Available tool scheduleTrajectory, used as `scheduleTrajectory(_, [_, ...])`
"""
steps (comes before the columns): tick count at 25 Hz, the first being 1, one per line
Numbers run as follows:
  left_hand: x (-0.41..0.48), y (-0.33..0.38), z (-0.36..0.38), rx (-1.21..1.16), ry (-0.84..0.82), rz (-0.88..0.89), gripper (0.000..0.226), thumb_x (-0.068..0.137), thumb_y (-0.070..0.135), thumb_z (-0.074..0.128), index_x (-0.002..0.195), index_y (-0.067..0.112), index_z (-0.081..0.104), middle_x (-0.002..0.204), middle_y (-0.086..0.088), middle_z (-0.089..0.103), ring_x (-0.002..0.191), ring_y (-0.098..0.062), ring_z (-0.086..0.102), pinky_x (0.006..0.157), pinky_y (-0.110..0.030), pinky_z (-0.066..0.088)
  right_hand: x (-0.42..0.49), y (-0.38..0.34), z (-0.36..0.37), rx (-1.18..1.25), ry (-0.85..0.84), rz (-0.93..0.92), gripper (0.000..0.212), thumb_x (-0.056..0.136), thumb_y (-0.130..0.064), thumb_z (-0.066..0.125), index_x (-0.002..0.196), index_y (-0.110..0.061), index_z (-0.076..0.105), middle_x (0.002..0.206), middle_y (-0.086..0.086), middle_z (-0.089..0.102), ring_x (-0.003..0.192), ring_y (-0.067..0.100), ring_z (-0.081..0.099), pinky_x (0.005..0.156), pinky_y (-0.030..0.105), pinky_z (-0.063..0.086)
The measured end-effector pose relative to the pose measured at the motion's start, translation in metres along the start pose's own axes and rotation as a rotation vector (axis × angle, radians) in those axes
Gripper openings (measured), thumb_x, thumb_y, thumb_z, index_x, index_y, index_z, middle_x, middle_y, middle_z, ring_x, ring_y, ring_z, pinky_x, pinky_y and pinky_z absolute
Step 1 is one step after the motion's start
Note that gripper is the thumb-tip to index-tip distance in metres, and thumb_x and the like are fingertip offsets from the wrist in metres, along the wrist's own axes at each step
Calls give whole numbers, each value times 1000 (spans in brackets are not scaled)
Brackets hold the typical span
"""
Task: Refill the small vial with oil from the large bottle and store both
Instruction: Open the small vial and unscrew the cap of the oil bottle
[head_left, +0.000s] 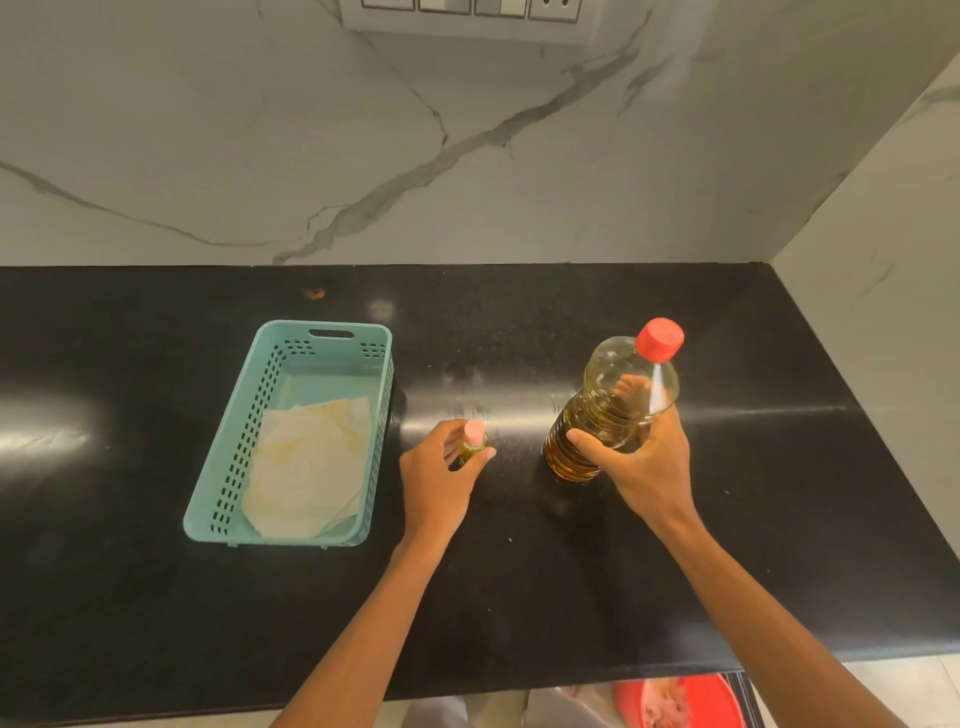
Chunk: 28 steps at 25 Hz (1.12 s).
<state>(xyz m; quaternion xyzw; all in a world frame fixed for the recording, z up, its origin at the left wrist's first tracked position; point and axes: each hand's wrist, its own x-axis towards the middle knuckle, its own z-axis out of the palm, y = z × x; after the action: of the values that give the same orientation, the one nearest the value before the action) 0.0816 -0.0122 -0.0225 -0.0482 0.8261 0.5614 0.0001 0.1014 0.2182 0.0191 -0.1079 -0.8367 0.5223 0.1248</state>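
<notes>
Left hand has fingers & thumb curled round the small vial, which stands on the counter just right of the basket w/ its pink cap on. Right hand wraps the middle of the big bottle, which leans w/ its base at the counter, red cap on, approx half full of oil. Both are capped & the vial's level is too hidden to read, so can't tell if the pour is done; storing is def. left, since the basket holds only a paper sheet.
</notes>
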Motion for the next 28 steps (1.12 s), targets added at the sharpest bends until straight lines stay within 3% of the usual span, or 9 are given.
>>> scheduleTrajectory(3, [-1, 0, 0, -5, 7, 15, 39, 79, 19, 86, 114, 22, 69, 102, 16, 67, 93, 9, 63, 79, 2, 45, -23, -11, -3, -37, 186, -17, 96, 61, -51, 89, 139, -18, 42, 132, -2, 52, 125, 12, 52, 105, 32, 46])
scheduleTrajectory(6, [0, -4, 3, -82, 19, -39, 47, 76, 18, 88, 116, 22, 65, 107, 13, 67, 98, 5, 65, 84, -2, 48, -67, -34, -2, -73, 462, -201, 56, 80, -45, 74, 115, -5, 54, 111, 7, 55, 98, 23, 59, 87, 35, 52])
scheduleTrajectory(9, [-1, -4, 3, -119, 35, -43, 41, 74, 16, 90, 106, 23, 65, 102, 12, 70, 98, 2, 69, 86, -8, 52, -73, -58, 19, -171, 110, -378, 18, 88, -26, 70, 97, -11, 66, 86, -2, 62, 73, 12, 60, 66, 27, 51])
scheduleTrajectory(12, [-4, -1, -5, -114, -1, 9, 38, 76, 12, 88, 103, 27, 66, 98, 20, 69, 94, 14, 66, 85, -6, 50, -38, -71, 51, -315, -230, -324, 33, 91, -33, 68, 120, -17, 66, 102, -4, 66, 82, 7, 62, 76, 19, 53])
scheduleTrajectory(16, [-10, -1, -19, -43, -30, 71, 38, 76, 21, 88, 105, 34, 67, 95, 24, 69, 94, 8, 68, 82, -8, 52, -7, -69, 69, -461, -377, -347, 36, 92, -37, 67, 123, -20, 67, 106, 0, 69, 84, 9, 65, 79, 29, 55])
scheduleTrajectory(19, [-12, -1, -25, 6, -44, 102, 36, 76, 28, 88, 108, 32, 72, 92, 22, 71, 88, 2, 70, 79, -12, 55, 0, -71, 66, -384, -533, -373, 15, 91, -32, 68, 93, -20, 76, 83, -3, 72, 71, 7, 66, 67, 33, 56])
scheduleTrajectory(22, [-14, 0, -29, 37, -69, 90, 39, 76, 31, 88, 112, 28, 74, 92, 21, 70, 84, 7, 68, 79, -7, 52, 8, -74, 63, -391, -601, -445, 18, 92, -28, 68, 77, -18, 72, 71, -6, 69, 67, 9, 64, 61, 30, 52])
scheduleTrajectory(26, [-13, 0, -28, 37, -96, 75, 42, 75, 31, 88, 115, 26, 74, 97, 15, 75, 89, -4, 72, 82, -12, 54, 15, -76, 57, -427, -700, -504, 8, 91, -24, 70, 94, -21, 76, 89, -7, 73, 80, 5, 65, 70, 22, 52])
scheduleTrajectory(28, [-14, 2, -26, 21, -101, 78, 43, 75, 32, 88, 115, 25, 75, 100, 11, 77, 92, -6, 72, 86, -18, 57, 17, -77, 54, -429, -714, -422, 27, 83, -26, 78, 109, -22, 74, 103, -8, 73, 90, 3, 66, 78, 19, 54])
